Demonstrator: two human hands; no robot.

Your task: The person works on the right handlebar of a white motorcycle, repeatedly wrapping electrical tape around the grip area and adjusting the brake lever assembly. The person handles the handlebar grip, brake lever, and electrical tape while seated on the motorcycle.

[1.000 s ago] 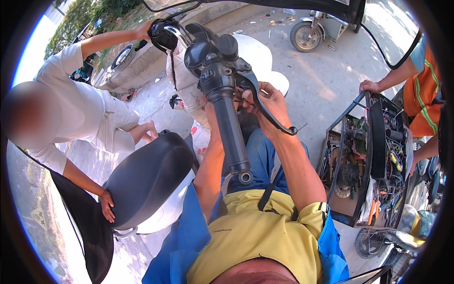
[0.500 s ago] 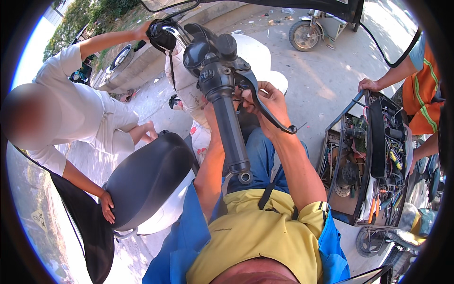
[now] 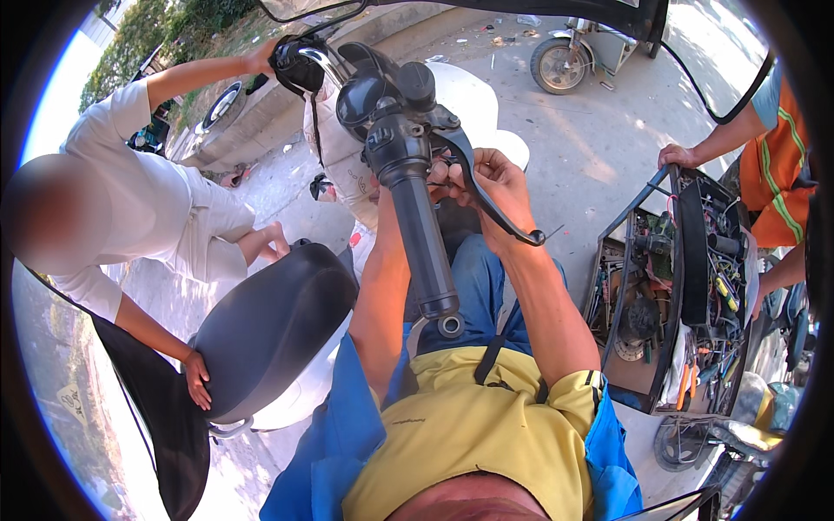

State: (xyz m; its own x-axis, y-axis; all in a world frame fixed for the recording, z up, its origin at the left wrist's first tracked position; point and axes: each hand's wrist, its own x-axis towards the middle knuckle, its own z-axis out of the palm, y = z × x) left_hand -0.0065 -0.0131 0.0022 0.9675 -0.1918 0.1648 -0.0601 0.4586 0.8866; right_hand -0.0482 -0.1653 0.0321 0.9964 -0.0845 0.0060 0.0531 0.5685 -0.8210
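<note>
1. Where the brake lever [image 3: 475,191] crosses over the right hand [image 3: 504,187], the fingertips draw together beneath it, near its pivot; whatever they pinch is too small to tell.
2. Left hand [image 3: 440,174]: mostly hidden behind the handlebar grip [image 3: 423,239], fingertips at its one o'clock; hold unclear.
3. Long axes: grip, end between five and six o'clock; bowed lever, tip between four and five.

Forearms [image 3: 549,304] extended, fingers [image 3: 492,160] bent, close together
</note>
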